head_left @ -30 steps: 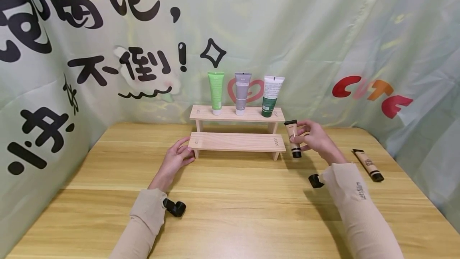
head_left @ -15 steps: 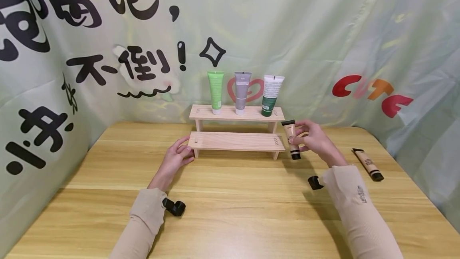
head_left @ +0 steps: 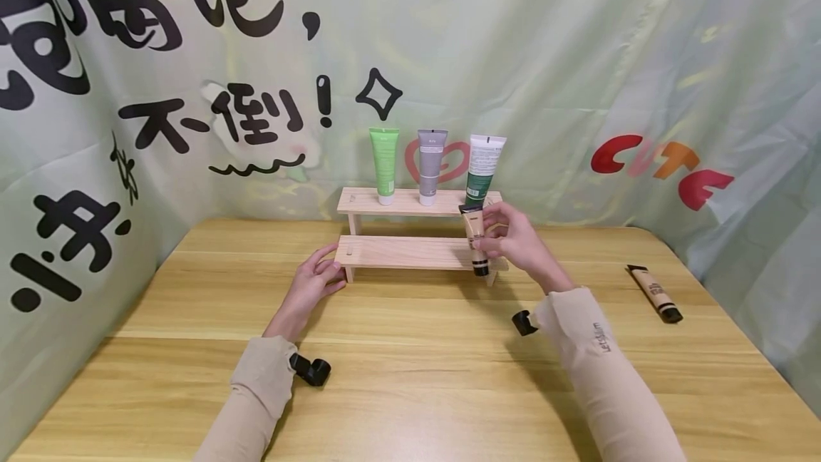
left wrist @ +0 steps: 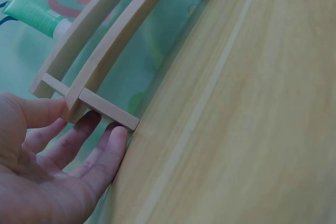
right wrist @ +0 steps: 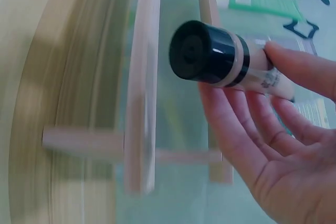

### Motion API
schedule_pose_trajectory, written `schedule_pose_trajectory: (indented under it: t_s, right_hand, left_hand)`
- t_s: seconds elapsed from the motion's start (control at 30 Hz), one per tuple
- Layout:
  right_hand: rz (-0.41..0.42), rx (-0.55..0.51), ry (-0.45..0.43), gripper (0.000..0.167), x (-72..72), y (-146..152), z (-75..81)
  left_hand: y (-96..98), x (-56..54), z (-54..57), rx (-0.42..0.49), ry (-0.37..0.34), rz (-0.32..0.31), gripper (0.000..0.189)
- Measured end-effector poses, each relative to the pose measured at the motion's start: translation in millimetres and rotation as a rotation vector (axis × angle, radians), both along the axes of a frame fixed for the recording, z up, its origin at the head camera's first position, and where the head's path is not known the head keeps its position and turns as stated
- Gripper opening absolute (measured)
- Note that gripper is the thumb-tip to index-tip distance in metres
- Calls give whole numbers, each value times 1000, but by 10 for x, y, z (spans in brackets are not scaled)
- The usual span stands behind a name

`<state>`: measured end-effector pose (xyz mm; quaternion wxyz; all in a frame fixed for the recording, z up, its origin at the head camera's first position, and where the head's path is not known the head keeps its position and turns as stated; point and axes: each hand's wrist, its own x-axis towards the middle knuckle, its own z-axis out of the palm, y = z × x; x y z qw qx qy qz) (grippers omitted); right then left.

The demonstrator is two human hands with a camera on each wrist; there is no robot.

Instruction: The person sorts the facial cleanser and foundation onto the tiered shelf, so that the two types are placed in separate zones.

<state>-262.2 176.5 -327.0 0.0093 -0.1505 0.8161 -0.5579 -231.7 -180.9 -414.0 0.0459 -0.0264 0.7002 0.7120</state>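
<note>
My right hand (head_left: 518, 239) pinches a beige squeeze tube (head_left: 475, 237) with a black cap, thumb on one side and fingers on the other. The tube is cap down, slightly tilted, in front of the right end of the lower wooden shelf (head_left: 404, 253). In the right wrist view its black cap (right wrist: 202, 51) faces the camera. At the shelf's left end my left hand (head_left: 310, 287) holds the plank and leg, thumb against the plank's end. On the upper shelf (head_left: 404, 199) stand a green tube (head_left: 385, 166), a grey-purple tube (head_left: 432, 166) and a white-and-green tube (head_left: 484, 166), partly hidden at its base.
Another beige tube (head_left: 655, 294) with a black cap lies on the table (head_left: 410, 369) at the right. A printed cloth (head_left: 545, 55) hangs behind the shelves and along both sides.
My right hand has carried the beige tube leftward and a little up, from beside the shelf to over its right end. My left hand stays at the left end.
</note>
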Motion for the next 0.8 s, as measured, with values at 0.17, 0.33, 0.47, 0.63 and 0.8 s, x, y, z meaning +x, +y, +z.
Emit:
schedule_pose_trajectory:
  t_s: [0.17, 0.33, 0.47, 0.63, 0.8]
  right_hand:
    - [-34, -62, 55, 49, -56, -230, -23]
    - [-79, -113, 104, 45, -73, -445, -42]
    - [-104, -123, 139, 43, -84, -610, -65]
    - [-148, -85, 166, 44, -94, -804, -112]
    - [-155, -90, 227, 44, -106, -996, -164]
  left_hand:
    - [4, -8, -5, -2, 4, 4, 50]
    - [4, -20, -17, -10, -1, 5, 50]
    - [2, -25, -24, -13, -6, 8, 50]
    - [-4, -20, -27, -11, 0, 4, 50]
    - [-2, -18, -24, -12, 3, 9, 50]
